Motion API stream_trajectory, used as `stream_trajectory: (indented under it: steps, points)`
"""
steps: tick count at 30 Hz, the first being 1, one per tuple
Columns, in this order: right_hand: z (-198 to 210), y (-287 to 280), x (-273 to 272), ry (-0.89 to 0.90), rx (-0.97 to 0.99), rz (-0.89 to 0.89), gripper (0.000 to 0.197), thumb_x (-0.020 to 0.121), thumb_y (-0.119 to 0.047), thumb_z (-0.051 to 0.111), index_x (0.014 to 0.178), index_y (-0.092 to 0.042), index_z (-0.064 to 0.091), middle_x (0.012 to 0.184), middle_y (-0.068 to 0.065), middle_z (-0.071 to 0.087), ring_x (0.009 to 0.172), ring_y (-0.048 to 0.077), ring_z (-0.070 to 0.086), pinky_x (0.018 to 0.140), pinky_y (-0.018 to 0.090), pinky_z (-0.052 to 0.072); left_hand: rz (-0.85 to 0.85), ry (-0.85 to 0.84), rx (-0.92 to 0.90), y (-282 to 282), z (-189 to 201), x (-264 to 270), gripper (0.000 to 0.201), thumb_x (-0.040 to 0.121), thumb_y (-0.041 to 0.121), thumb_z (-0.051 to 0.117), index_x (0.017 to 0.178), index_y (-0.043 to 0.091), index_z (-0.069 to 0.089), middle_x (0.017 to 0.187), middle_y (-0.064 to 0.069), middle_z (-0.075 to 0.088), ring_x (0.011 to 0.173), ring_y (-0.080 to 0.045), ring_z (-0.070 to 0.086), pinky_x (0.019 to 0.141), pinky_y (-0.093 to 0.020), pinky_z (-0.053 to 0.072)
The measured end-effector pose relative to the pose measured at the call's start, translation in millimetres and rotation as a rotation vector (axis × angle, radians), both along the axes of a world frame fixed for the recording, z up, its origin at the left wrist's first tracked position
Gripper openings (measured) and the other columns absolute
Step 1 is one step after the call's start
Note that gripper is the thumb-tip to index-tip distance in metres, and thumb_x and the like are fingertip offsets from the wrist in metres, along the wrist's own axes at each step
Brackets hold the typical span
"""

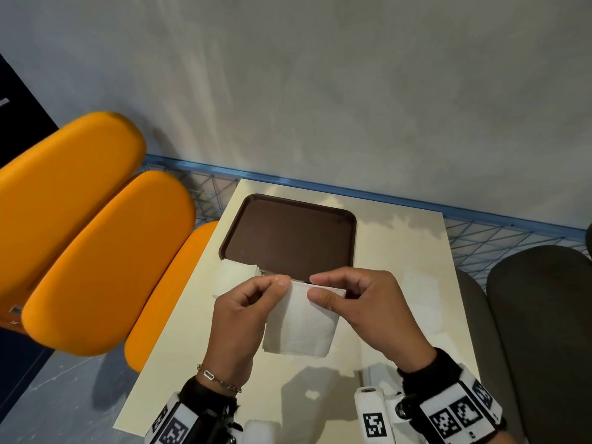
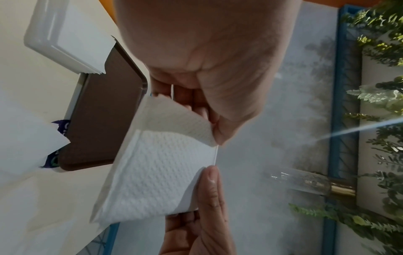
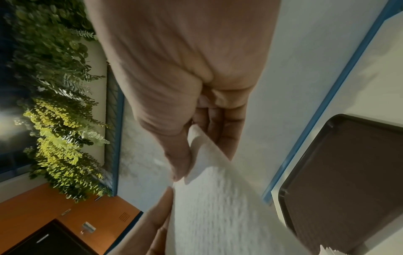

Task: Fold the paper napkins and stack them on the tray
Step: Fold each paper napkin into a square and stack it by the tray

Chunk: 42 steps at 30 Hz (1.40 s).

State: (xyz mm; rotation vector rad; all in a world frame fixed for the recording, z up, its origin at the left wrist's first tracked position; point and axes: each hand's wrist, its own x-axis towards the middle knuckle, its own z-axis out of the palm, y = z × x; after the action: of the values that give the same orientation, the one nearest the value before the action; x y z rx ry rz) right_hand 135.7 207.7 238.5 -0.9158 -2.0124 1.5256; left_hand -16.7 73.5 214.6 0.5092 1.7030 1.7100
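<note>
Both hands hold one white paper napkin (image 1: pixel 302 322) up above the cream table (image 1: pixel 179 363), just in front of the brown tray (image 1: pixel 288 232). My left hand (image 1: pixel 246 302) pinches its top left corner between thumb and forefinger. My right hand (image 1: pixel 362 302) pinches the top right corner. The left wrist view shows the embossed napkin (image 2: pixel 157 165) folded double, one flap lifted by the left hand (image 2: pixel 209 120). In the right wrist view the right hand (image 3: pixel 185 151) pinches the napkin (image 3: pixel 218 207) beside the tray (image 3: pixel 348 181). The tray holds nothing.
A stack of white napkins (image 1: pixel 234 274) lies at the tray's near left corner; a white sheet (image 1: pixel 419 290) lies to the right. Orange padded seats (image 1: pixel 96 238) stand left, dark seats (image 1: pixel 538 315) right. A blue wire rail (image 1: pixel 352 190) runs along the grey wall.
</note>
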Motion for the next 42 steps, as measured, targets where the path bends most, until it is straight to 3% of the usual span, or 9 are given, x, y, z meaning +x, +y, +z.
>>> stream_trajectory:
  steps: [4, 17, 19, 21, 23, 26, 30, 36, 42]
  points:
    - [-8, 6, 4, 0.052, -0.115, -0.033, 0.013, 0.086, -0.023, 0.087, 0.097, -0.029, 0.085, 0.084, -0.002, 0.08, 0.071, 0.017, 0.07, 0.073, 0.027, 0.061, 0.075, -0.037, -0.024, -1, -12, -5, 0.009, 0.091, 0.03, 0.074, 0.087, 0.029, 0.082, 0.095, 0.007, 0.076, 0.096, -0.023, 0.064, 0.076, -0.037, 0.054]
    - [-41, 0, -21, 0.044, -0.431, 0.022, 0.043, 0.09, -0.016, 0.082, 0.131, -0.021, 0.069, 0.092, -0.003, 0.08, 0.089, 0.02, 0.078, 0.081, 0.034, 0.063, 0.145, 0.009, -0.161, -5, -43, -20, 0.008, 0.094, 0.04, 0.073, 0.089, 0.036, 0.078, 0.095, 0.013, 0.075, 0.097, -0.027, 0.067, 0.078, -0.046, 0.059]
    - [-52, -5, -28, -0.013, -0.482, 0.096, 0.041, 0.087, -0.015, 0.086, 0.125, -0.02, 0.071, 0.086, -0.003, 0.079, 0.085, 0.021, 0.076, 0.079, 0.033, 0.061, 0.157, 0.02, -0.17, -8, -49, -26, 0.008, 0.094, 0.041, 0.073, 0.09, 0.036, 0.077, 0.096, 0.014, 0.075, 0.096, -0.026, 0.067, 0.078, -0.044, 0.059]
    - [-63, -9, -35, -0.075, -0.448, 0.139, 0.016, 0.088, -0.013, 0.086, 0.096, -0.026, 0.079, 0.081, 0.005, 0.077, 0.079, 0.021, 0.074, 0.078, 0.036, 0.062, 0.184, 0.027, -0.181, -12, -57, -33, 0.01, 0.094, 0.04, 0.073, 0.089, 0.033, 0.078, 0.096, 0.013, 0.075, 0.094, -0.025, 0.069, 0.076, -0.042, 0.058]
    - [-75, -11, -43, -0.128, -0.418, 0.161, 0.024, 0.089, -0.013, 0.085, 0.073, -0.03, 0.078, 0.073, 0.005, 0.072, 0.075, 0.019, 0.074, 0.08, 0.037, 0.063, 0.206, 0.028, -0.198, -15, -65, -41, 0.011, 0.094, 0.038, 0.073, 0.089, 0.031, 0.079, 0.094, 0.014, 0.076, 0.092, -0.024, 0.07, 0.071, -0.035, 0.058]
    - [-86, -15, -56, -0.147, -0.501, 0.203, 0.014, 0.091, -0.014, 0.083, 0.097, -0.025, 0.08, 0.077, 0.006, 0.073, 0.081, 0.02, 0.075, 0.083, 0.035, 0.062, 0.237, 0.002, -0.21, -19, -77, -51, 0.011, 0.095, 0.034, 0.074, 0.088, 0.029, 0.079, 0.092, 0.015, 0.076, 0.09, -0.019, 0.071, 0.069, -0.03, 0.055]
    - [-105, -25, -74, -0.248, -0.542, 0.325, 0.04, 0.088, -0.01, 0.084, 0.126, -0.016, 0.07, 0.095, 0.013, 0.08, 0.088, 0.027, 0.078, 0.086, 0.04, 0.064, 0.288, 0.032, -0.247, -21, -94, -70, 0.01, 0.094, 0.031, 0.075, 0.085, 0.028, 0.08, 0.09, 0.017, 0.077, 0.093, -0.014, 0.071, 0.08, -0.037, 0.059]
    - [-117, -44, -102, -0.293, -0.553, 0.344, 0.031, 0.088, -0.006, 0.083, 0.116, -0.017, 0.072, 0.09, 0.02, 0.078, 0.08, 0.026, 0.076, 0.081, 0.036, 0.063, 0.328, 0.028, -0.275, -25, -119, -95, 0.012, 0.094, 0.031, 0.075, 0.084, 0.035, 0.079, 0.088, 0.018, 0.076, 0.094, -0.015, 0.071, 0.084, -0.04, 0.06]
    - [-127, -62, -113, -0.357, -0.585, 0.426, 0.023, 0.088, -0.006, 0.083, 0.103, -0.018, 0.07, 0.093, 0.026, 0.077, 0.081, 0.027, 0.074, 0.084, 0.044, 0.063, 0.293, 0.138, -0.327, -24, -137, -117, 0.012, 0.095, 0.031, 0.074, 0.083, 0.034, 0.077, 0.083, 0.027, 0.071, 0.085, 0.005, 0.064, 0.072, -0.022, 0.047]
